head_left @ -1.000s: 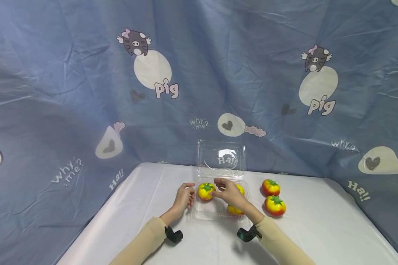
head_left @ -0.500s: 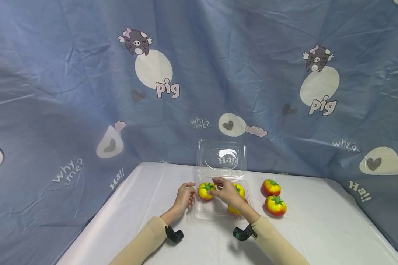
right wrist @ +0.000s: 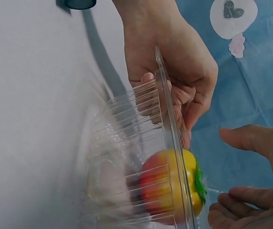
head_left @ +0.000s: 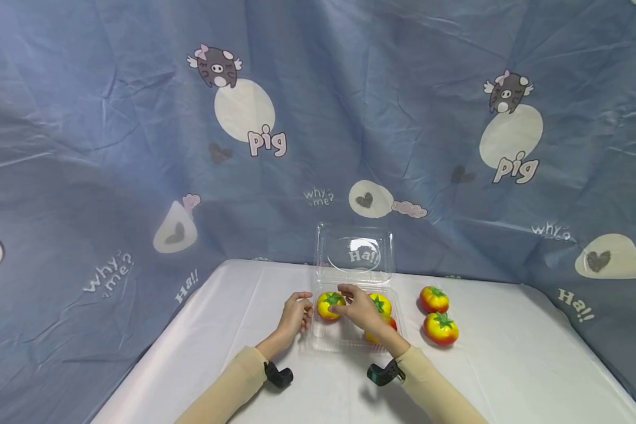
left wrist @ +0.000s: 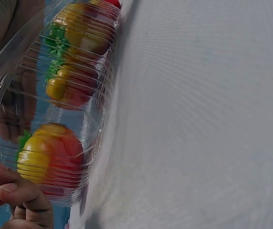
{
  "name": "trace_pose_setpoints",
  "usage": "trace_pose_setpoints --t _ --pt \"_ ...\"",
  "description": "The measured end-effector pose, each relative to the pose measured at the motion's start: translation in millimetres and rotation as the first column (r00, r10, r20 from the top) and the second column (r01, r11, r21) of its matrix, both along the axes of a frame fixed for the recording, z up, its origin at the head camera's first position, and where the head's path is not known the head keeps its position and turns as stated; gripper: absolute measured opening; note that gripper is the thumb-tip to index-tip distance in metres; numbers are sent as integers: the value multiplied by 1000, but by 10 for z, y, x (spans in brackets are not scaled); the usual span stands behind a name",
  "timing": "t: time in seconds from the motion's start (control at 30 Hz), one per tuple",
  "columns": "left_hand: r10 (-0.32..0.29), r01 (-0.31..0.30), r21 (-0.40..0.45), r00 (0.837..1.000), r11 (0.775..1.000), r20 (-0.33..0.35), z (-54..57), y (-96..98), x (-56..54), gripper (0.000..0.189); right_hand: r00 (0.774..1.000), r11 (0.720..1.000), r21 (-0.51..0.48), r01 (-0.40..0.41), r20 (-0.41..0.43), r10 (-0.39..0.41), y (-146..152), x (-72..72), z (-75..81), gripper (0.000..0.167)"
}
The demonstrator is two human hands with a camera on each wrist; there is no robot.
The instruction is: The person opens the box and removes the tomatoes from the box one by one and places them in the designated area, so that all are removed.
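plastic box point(head_left: 343, 335) holds three tomatoes point(head_left: 327, 301); right fingers point(right wrist: 255, 194) above.

White table point(head_left: 509, 353): clear container point(head_left: 340, 337), two tomatoes point(head_left: 440, 330)

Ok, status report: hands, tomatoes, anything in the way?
Left hand beside clear container. Right hand above leftmost tomato, gripping nothing. Three tomatoes inside, two outside to right. Lid up, nothing visibly blocking.

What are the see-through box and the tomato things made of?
The box looks like thin, shiny, clear plastic: its ribbed walls are see-through and its lid catches glare. The tomatoes are probably fake, with smooth, glossy skins and bright highlights; plastic or coated foam, I can't tell which.
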State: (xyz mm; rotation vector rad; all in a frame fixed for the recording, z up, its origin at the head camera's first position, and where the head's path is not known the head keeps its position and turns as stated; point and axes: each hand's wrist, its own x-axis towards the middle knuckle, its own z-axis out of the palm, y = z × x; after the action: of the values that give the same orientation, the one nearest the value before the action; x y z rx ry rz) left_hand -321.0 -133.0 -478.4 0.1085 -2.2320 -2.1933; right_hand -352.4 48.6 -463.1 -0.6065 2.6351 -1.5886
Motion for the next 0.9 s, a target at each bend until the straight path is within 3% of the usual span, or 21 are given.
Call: trace_pose_setpoints --t 0.2,0.3,0.57,0.9 --pt "14 -14 -2 1000 1000 -12 -249 -22 -176 44 1000 999 30 13 6 -13 -24 -25 -21 65" --pt "23 -23 4 1000 1000 -14 -306 -26 -212 44 1000 999 41 23 16 -24 -38 -44 -43 66" --pt "23 -23 14 1000 1000 -18 -317 -31 -226 44 998 997 57 52 32 -54 -61 -72 -63 66" --pt "24 -24 12 999 1000 -22 -305 -26 -212 45 998 999 37 27 56 -29 -77 -114 -121 66"
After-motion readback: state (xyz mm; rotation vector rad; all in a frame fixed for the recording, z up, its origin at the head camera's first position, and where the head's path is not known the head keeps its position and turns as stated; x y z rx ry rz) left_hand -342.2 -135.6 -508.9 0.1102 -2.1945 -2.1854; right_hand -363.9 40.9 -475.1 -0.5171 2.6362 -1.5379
